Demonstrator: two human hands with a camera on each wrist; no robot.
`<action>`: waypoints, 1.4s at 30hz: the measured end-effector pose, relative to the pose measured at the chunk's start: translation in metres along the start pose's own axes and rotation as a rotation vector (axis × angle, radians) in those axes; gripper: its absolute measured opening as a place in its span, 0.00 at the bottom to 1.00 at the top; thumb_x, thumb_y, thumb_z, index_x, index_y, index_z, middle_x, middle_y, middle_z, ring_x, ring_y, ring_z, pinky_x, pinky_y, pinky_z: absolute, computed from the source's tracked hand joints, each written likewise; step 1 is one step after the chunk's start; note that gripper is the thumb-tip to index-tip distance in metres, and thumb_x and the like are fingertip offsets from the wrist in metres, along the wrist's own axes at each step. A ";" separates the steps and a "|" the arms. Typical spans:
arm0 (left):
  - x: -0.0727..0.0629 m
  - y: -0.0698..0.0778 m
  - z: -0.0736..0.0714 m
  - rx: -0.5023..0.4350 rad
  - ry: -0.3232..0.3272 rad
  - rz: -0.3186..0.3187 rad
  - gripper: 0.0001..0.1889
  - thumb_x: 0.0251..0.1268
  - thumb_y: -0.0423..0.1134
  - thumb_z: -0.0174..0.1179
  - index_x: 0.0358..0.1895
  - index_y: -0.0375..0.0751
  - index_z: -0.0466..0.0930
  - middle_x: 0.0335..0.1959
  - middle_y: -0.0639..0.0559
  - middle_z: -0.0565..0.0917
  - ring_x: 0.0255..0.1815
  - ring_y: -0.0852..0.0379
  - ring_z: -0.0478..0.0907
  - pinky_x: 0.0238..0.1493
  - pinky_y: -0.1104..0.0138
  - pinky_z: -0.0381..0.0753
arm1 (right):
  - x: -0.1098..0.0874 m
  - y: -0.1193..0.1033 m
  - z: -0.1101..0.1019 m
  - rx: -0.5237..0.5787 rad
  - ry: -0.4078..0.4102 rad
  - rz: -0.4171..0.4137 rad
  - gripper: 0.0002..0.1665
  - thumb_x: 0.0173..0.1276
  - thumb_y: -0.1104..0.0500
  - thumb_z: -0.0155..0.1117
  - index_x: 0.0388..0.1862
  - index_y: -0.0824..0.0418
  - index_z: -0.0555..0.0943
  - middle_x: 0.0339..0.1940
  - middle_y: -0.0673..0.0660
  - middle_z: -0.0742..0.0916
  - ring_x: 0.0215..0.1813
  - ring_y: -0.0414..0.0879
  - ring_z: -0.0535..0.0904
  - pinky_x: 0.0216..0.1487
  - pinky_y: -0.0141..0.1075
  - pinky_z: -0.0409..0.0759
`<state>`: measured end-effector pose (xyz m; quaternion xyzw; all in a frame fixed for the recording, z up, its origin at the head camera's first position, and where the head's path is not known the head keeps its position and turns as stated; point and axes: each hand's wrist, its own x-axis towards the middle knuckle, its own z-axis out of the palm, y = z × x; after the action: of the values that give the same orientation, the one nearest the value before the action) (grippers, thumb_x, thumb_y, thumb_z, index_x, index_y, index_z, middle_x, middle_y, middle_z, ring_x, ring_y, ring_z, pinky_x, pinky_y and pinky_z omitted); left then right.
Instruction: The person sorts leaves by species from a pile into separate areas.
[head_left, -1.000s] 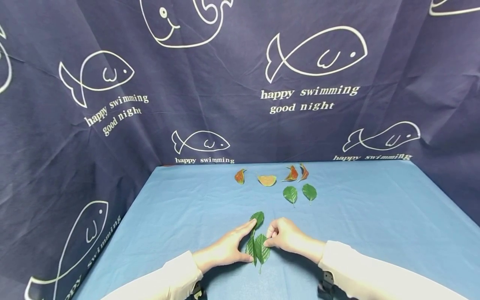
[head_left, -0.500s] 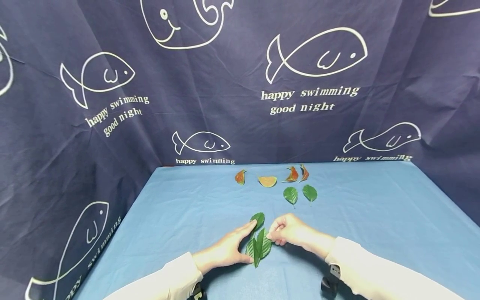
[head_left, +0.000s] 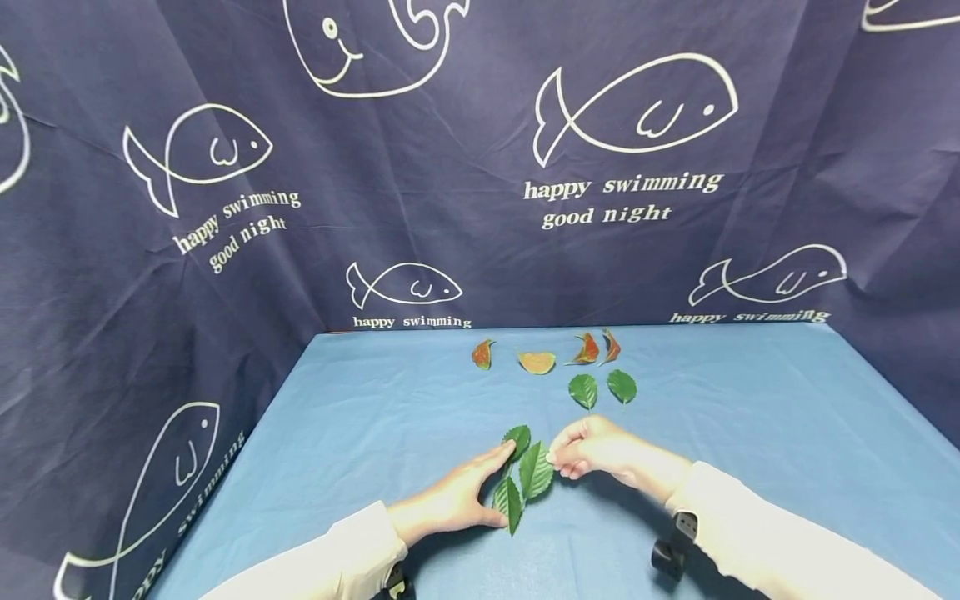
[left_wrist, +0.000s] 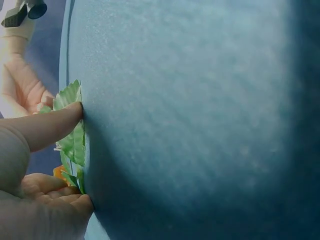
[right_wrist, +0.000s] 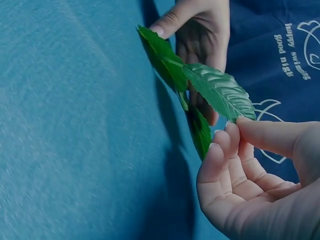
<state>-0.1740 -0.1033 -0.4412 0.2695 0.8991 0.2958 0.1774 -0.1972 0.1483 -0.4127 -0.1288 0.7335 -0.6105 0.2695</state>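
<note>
Three green leaves lie close together in the head view: an upper leaf (head_left: 517,436), a lower leaf (head_left: 508,502), and between them and my right hand (head_left: 609,454) a lighter-veined leaf (head_left: 536,472). My right thumb and fingertips pinch that last leaf by its edge. The right wrist view has the pinched leaf (right_wrist: 220,90) raised off the cloth, its other end meeting the other leaves. With thumb and fingers spread apart, my left hand (head_left: 450,498) presses on the group, fingertips at the upper leaf, thumb at the lower one. In the left wrist view my left thumb (left_wrist: 55,122) lies across a leaf.
Two green leaves (head_left: 583,390) lie farther back on the blue cloth (head_left: 360,417). Behind them are several orange-brown curled pieces (head_left: 587,347) and a yellow-orange half-round piece (head_left: 537,362). A dark fish-print curtain (head_left: 480,167) hangs behind the table.
My right hand has moved away and to the right, drawing the pinched leaf with it and fanning it apart from the lower leaf. The left hand has stayed in place.
</note>
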 end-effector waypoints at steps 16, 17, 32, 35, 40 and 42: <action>-0.002 0.007 -0.007 -0.016 -0.026 -0.052 0.52 0.50 0.41 0.74 0.78 0.53 0.50 0.78 0.52 0.56 0.77 0.49 0.55 0.74 0.52 0.59 | 0.000 -0.012 -0.018 -0.032 0.075 0.009 0.14 0.63 0.66 0.64 0.42 0.78 0.81 0.26 0.52 0.86 0.30 0.39 0.81 0.38 0.33 0.84; -0.002 0.007 -0.007 -0.018 -0.026 -0.053 0.52 0.50 0.41 0.74 0.78 0.52 0.50 0.78 0.52 0.56 0.77 0.48 0.54 0.74 0.52 0.59 | 0.001 -0.012 -0.020 -0.033 0.087 0.014 0.14 0.63 0.66 0.64 0.42 0.77 0.81 0.26 0.52 0.86 0.29 0.39 0.81 0.37 0.32 0.84; -0.001 0.006 -0.005 -0.007 -0.013 -0.034 0.53 0.48 0.40 0.75 0.77 0.51 0.52 0.77 0.50 0.58 0.76 0.48 0.56 0.74 0.54 0.60 | 0.035 -0.026 -0.036 -0.092 0.236 0.077 0.12 0.62 0.69 0.62 0.43 0.76 0.80 0.26 0.53 0.85 0.28 0.39 0.80 0.34 0.30 0.83; -0.002 0.006 -0.005 -0.010 -0.013 -0.035 0.53 0.48 0.40 0.75 0.77 0.51 0.51 0.77 0.50 0.58 0.76 0.48 0.56 0.74 0.54 0.60 | 0.041 -0.027 -0.044 -0.097 0.246 0.105 0.13 0.62 0.69 0.62 0.44 0.77 0.80 0.25 0.53 0.85 0.26 0.38 0.79 0.34 0.29 0.83; -0.002 0.007 -0.006 -0.019 -0.013 -0.041 0.53 0.49 0.39 0.75 0.78 0.50 0.51 0.77 0.50 0.57 0.77 0.48 0.55 0.74 0.53 0.59 | 0.050 -0.028 -0.057 -0.096 0.249 0.150 0.16 0.62 0.69 0.62 0.47 0.78 0.79 0.24 0.51 0.85 0.25 0.37 0.79 0.34 0.30 0.83; -0.001 0.007 -0.006 -0.019 -0.015 -0.044 0.53 0.49 0.39 0.74 0.78 0.50 0.51 0.77 0.50 0.57 0.77 0.48 0.55 0.74 0.54 0.59 | 0.052 -0.028 -0.060 -0.104 0.257 0.160 0.17 0.61 0.70 0.61 0.48 0.78 0.78 0.24 0.51 0.85 0.24 0.37 0.79 0.34 0.30 0.83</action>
<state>-0.1731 -0.1021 -0.4319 0.2500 0.9006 0.2985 0.1931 -0.2774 0.1647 -0.3917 -0.0044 0.8004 -0.5598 0.2142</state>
